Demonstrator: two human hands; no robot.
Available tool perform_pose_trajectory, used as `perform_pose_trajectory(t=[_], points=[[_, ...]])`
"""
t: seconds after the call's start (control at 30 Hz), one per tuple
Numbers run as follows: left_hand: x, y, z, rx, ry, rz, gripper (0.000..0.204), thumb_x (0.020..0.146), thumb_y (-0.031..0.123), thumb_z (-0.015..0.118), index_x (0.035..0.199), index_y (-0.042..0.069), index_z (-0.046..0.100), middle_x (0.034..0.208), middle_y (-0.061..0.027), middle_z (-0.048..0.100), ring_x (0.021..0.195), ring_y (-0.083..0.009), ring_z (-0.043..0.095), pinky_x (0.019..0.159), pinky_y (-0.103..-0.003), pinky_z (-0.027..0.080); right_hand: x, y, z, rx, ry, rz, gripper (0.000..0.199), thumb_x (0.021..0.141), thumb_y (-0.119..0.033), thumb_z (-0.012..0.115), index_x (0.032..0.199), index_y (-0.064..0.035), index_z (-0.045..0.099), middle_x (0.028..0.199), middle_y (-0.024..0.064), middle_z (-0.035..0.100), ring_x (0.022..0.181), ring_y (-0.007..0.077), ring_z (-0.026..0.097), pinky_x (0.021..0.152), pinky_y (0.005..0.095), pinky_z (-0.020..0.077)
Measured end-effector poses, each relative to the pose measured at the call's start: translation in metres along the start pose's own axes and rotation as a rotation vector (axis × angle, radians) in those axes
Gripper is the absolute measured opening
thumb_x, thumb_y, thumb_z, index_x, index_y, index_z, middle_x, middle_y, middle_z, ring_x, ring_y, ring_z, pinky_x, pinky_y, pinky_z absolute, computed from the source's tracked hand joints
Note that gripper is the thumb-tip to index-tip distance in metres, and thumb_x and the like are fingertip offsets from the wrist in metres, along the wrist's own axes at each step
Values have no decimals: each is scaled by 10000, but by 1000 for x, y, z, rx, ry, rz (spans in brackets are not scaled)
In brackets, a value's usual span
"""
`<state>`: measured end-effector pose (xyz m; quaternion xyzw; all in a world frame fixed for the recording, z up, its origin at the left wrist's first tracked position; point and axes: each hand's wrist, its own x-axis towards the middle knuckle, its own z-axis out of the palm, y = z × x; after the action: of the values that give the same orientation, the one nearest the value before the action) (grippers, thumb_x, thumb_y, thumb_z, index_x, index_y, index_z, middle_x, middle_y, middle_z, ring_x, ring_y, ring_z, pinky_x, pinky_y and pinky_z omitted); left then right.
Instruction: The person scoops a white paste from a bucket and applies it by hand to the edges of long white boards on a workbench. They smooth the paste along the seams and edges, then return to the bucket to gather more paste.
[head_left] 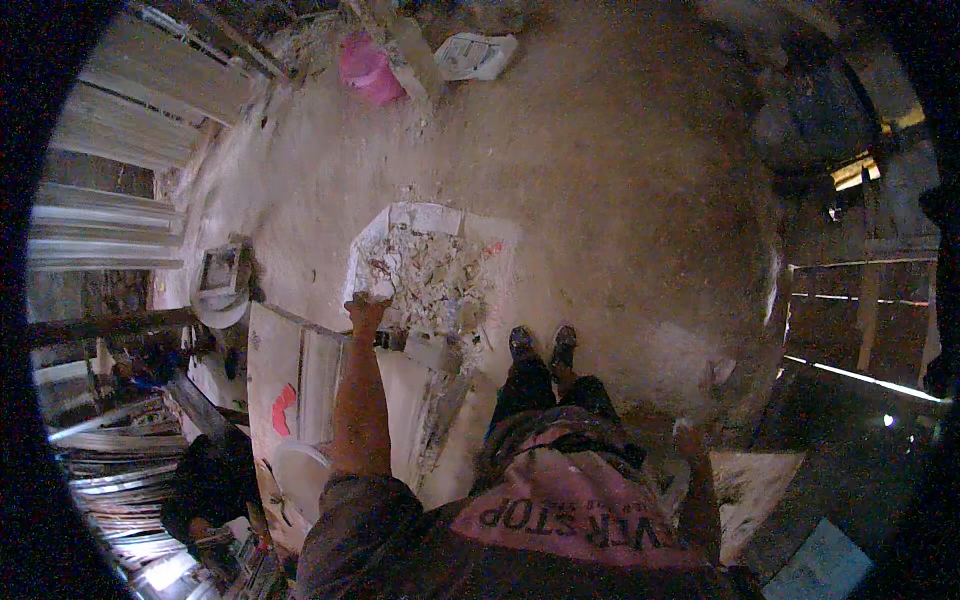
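Observation:
My left arm stretches forward, and my left hand (366,308) is over the near left edge of a white sheet or flattened sack (372,240) on the floor. Its fingers look closed, with a small pale patch at their tips that is too dim to name. Spread over the sheet is a heap of pale broken bits (435,275), just beyond the hand. My right hand (688,438) hangs low at my right side, away from the heap. Dim light and blur hide its fingers.
Beside my left arm stands a pale bench or box (268,365) with a red piece (284,408) on it. A dusty tray (220,272) lies left. Farther off are a pink sack (368,68) and a white container (476,56). A pale blue panel (822,562) sits lower right.

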<state>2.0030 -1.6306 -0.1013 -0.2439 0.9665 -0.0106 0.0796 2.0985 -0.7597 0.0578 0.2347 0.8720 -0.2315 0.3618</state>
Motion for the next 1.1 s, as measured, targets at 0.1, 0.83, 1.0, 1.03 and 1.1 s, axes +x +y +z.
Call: perform_pose_trajectory(t=[0.1, 0.83, 1.0, 1.03, 1.1], points=[[-6, -3, 13, -169, -94, -242, 885, 680, 565, 850, 1273, 16, 489, 1262, -293, 486, 1130, -466, 563, 947, -522, 543, 13, -35, -26, -4, 40, -50, 565, 939, -383, 633, 1328, 18, 545, 1306, 257, 603, 1169, 418, 610, 976, 496, 507], [-28, 28, -102, -1308, 5, -351, 774, 969, 547, 547, 1505, 14, 383, 1519, -214, 428, 1409, -336, 395, 1170, -430, 298, 29, -218, -25, -301, -90, -334, 500, 941, -340, 643, 1273, 29, 582, 1246, 232, 656, 1113, 398, 651, 970, 447, 516], [-83, 113, -137, -1416, -163, -624, 934, 929, 583, 581, 1566, -15, 255, 1614, -220, 286, 1489, -357, 281, 1199, -451, 263, -8, -404, -2, -212, -185, -707, 441, 940, -279, 653, 1268, 10, 593, 1232, 210, 670, 1109, 361, 661, 969, 417, 520], [-90, 122, -151, -1357, -269, -666, 942, 920, 582, 596, 1564, -18, 261, 1613, -215, 291, 1487, -361, 284, 1196, -451, 269, -27, -442, 8, -75, -286, -744, 402, 939, -227, 661, 1272, -11, 597, 1229, 194, 673, 1115, 328, 664, 969, 395, 523], [-113, 134, -176, -1334, -331, -680, 975, 898, 589, 628, 1565, -19, 256, 1621, -214, 277, 1496, -351, 273, 1199, -441, 268, -72, -514, 44, -124, -370, -1068, 361, 945, -202, 652, 1276, -62, 613, 1198, 156, 680, 1093, 280, 672, 936, 388, 535]])
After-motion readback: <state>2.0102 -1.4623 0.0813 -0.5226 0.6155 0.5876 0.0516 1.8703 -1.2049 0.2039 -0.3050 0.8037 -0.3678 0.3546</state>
